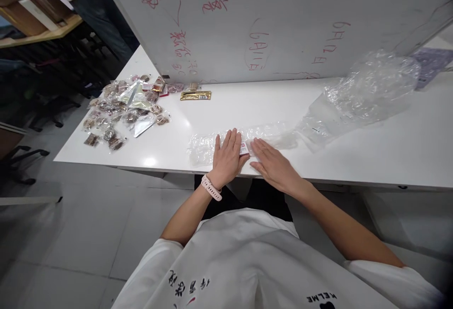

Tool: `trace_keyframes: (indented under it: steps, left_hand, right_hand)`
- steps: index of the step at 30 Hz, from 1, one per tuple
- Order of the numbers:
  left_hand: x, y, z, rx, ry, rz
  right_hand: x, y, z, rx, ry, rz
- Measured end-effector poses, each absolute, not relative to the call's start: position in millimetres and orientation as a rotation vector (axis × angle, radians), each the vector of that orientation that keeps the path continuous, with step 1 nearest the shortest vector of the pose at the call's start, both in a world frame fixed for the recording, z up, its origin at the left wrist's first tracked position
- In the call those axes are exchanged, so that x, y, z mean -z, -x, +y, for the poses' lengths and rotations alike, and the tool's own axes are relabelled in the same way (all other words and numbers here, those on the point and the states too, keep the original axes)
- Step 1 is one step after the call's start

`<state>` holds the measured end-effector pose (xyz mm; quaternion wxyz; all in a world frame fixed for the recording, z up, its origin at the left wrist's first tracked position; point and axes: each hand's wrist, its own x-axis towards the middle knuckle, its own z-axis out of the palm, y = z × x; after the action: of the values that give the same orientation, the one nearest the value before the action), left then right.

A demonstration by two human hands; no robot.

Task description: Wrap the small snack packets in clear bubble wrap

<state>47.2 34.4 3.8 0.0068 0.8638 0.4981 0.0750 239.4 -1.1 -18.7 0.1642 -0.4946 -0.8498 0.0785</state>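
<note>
A strip of clear bubble wrap (201, 146) lies along the table's front edge. On it rests a small red-and-white packet (244, 148), partly covered by my fingers. My left hand (228, 155) presses flat over the packet's left side, fingers stretched out. To the right, my right hand (272, 160) lies with fingers extended on the wrap, close to the packet. Neither hand grasps anything. How far the packet extends beneath my left hand is hidden.
Several small wrapped snacks (116, 106) are heaped on the table's left end. A gold packet (196, 96) lies before the whiteboard (283, 26). Crumpled bubble wrap (375, 87) fills the right side, near a purple item (430, 66). A person (106, 21) stands behind, at far left.
</note>
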Motion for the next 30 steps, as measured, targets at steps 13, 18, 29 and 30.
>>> trace_keyframes:
  steps: [13, 18, 29, 30]
  left_hand:
    - [0.3, -48.1, 36.9, -0.276, -2.663, 1.537]
    - [-2.8, -40.7, 30.4, -0.408, -2.614, 1.482]
    - [-5.5, -19.9, -67.6, -1.26, -0.848, 1.324]
    - [-14.6, -19.3, -61.7, -1.244, -0.637, 1.223]
  right_hand:
    - [-1.7, -258.3, -20.5, 0.108, 1.718, -2.001]
    - [1.9, -192.2, -18.0, -0.299, 1.325, -2.214]
    - [17.1, -194.6, -7.8, -0.32, 1.265, -2.139]
    - [16.8, -193.9, -7.3, -0.325, 1.264, -2.126]
